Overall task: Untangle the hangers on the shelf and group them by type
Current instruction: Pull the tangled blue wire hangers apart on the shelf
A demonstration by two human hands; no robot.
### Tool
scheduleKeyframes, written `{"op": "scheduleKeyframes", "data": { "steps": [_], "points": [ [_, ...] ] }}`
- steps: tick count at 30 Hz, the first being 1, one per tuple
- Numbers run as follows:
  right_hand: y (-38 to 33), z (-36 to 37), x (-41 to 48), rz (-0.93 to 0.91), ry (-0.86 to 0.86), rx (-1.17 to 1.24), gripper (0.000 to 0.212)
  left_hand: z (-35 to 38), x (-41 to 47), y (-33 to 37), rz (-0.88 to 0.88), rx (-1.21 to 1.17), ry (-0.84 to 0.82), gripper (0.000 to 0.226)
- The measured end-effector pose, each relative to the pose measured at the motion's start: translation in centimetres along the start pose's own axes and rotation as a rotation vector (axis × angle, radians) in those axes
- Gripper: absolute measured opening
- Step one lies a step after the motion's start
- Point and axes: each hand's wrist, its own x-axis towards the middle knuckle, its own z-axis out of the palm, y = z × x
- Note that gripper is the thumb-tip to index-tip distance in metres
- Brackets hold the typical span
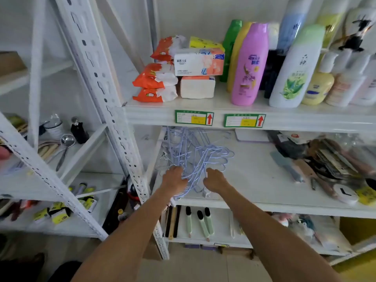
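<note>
Lavender wire hangers (203, 157) lie tangled at the left end of the middle shelf (264, 180), with a few bare metal hangers (164, 157) caught at their left edge. The near wires are gripped by the left hand (175, 180), its fingers curled through them. The right hand (215, 180) is set just beside, fingers bent; whether a wire is held cannot be told. One hanger is best drawn out hook-first while the bundle is pinned, not yanked.
</note>
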Motion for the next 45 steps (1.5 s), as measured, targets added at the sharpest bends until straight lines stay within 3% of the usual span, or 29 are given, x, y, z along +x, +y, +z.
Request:
{"op": "scheduleKeyframes", "data": {
  "steps": [4,8,11,17,21,26,31,36,42,45],
  "points": [
    [-0.6,-0.7,1.4,0.028,-0.034,0.133,0.036,0.3,1.7,1.1,-0.002,0.193,-0.096,0.039],
    [-1.1,0.1,4.6,0.018,-0.07,0.269,0.029,0.3,3.3,1.2,-0.029,0.171,-0.209,0.021],
    [-1.5,0.6,6.6,0.13,-0.046,0.486,0.037,-0.3,3.8,1.0,0.031,0.082,-0.239,0.038],
    [-3.2,-0.6,7.2,0.24,-0.098,0.642,0.023,-2.9,3.1,2.8,0.188,-0.057,-0.144,0.029],
    [-4.9,-2.5,6.1,0.266,0.008,0.576,0.02,-3.0,2.6,3.9,0.211,-0.105,-0.08,0.025],
    [-5.7,-3.4,4.7,0.181,0.183,0.307,0.032,-2.8,1.1,4.6,0.264,-0.194,0.002,0.018],
    [-5.7,-2.8,4.3,0.029,0.258,0.491,0.043,-2.0,0.2,3.4,0.372,-0.272,0.125,0.004],
    [-3.9,-1.4,2.8,0.006,0.293,0.833,0.029,-0.9,-1.2,1.7,0.254,-0.394,0.145,0.049],
    [-2.9,-0.3,1.2,0.024,0.327,0.994,0.031,1.0,-1.1,0.0,0.12,-0.311,-0.03,0.048],
    [-2.3,0.6,0.9,0.08,0.261,1.065,0.029,1.1,-1.0,-0.4,0.148,-0.349,0.033,0.017]
  ]
}}
